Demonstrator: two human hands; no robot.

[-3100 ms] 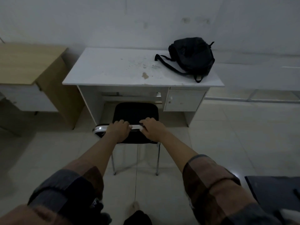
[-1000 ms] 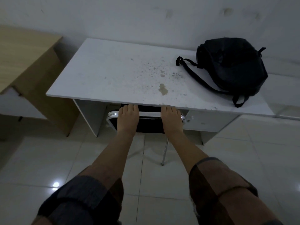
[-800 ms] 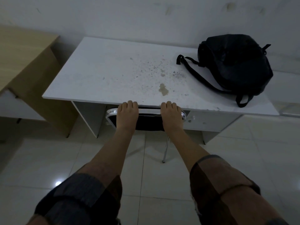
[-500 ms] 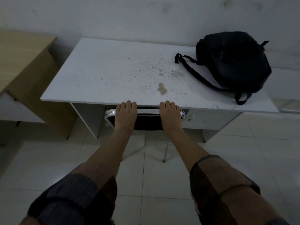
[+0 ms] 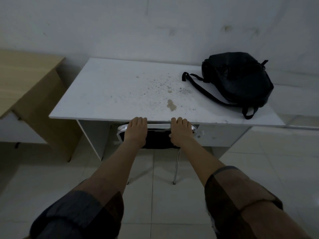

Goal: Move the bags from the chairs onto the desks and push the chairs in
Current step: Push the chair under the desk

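Black backpack (image 5: 240,81) lies on white desk (image 5: 110,94), right end, strap trailing left. Chair (image 5: 158,137) tucked under desk front edge. Left hand (image 5: 136,131) and right hand (image 5: 181,132) rest on chair's chrome top rail, fingers curled over it. Wooden desk (image 5: 25,80) stands at left.

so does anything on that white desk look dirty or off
Yes: the white desk has a brownish stain near its front edge and dark specks scattered across the middle, left of the black backpack.
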